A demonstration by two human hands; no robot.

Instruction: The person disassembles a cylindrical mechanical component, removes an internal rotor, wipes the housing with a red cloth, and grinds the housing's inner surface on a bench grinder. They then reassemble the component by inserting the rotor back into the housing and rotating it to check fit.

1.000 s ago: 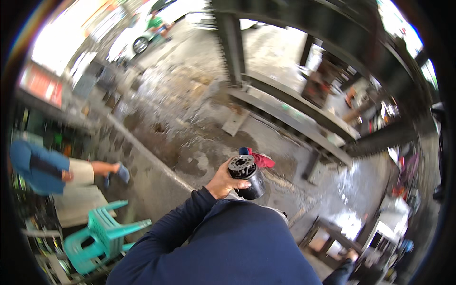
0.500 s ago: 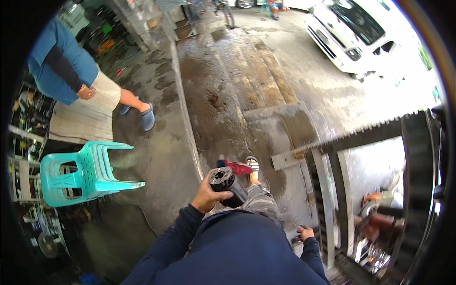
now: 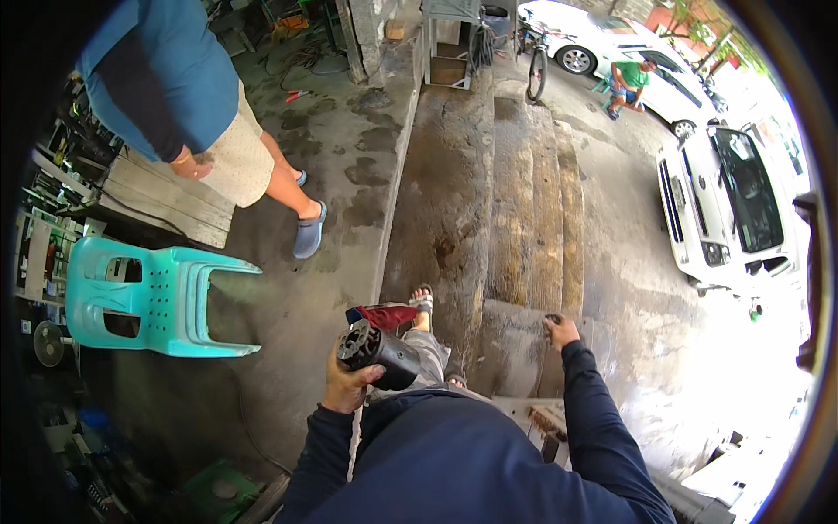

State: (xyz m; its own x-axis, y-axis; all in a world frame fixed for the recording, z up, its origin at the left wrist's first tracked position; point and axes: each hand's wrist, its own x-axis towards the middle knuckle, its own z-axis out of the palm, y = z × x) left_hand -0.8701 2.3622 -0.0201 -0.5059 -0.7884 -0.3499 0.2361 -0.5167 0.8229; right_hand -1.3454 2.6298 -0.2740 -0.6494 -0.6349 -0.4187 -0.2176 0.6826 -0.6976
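Gripping a black cylinder (image 3: 394, 363) is the left hand (image 3: 346, 386), the right hand (image 3: 561, 333) half-curled, contents unclear.

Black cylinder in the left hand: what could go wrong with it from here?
The black cylinder might slip, since only the left hand grips it; the right hand is well apart from it. If dropped, it could strike the sandalled foot just ahead. The darkly stained concrete floor might be slick underfoot, though I can't tell whether it is wet.

The left hand (image 3: 346, 382) is partly hidden (behind the black cylinder (image 3: 396, 363)).
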